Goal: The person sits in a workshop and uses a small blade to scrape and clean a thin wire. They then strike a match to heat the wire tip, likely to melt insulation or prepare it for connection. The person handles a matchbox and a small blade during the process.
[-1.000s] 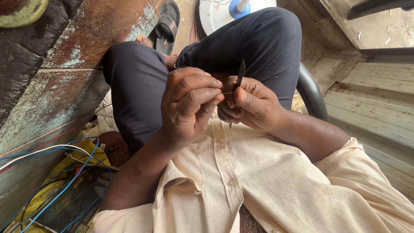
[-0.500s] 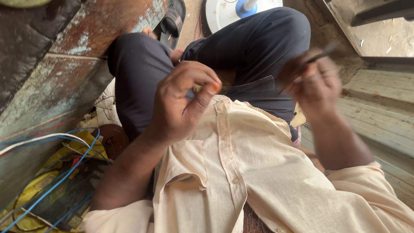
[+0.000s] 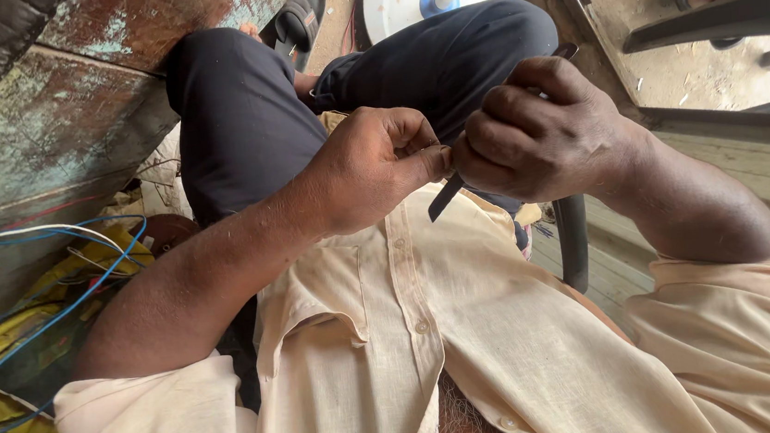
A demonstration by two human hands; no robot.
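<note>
Right hand (image 3: 540,129) is fisted around a dark hand tool (image 3: 445,198), its tip jutting below the fist above the lap. Left hand (image 3: 379,166) is pinched shut, fingertips (image 3: 436,161) meeting the right; anything pinched is hidden.

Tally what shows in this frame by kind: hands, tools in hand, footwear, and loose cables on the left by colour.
Hands: 2, the left hand and the right hand, fingertips meeting
Dark tool gripped in the right hand: 1
Black sandal: 1
Blue cable: 1
White cable: 1
Total: 6
</note>
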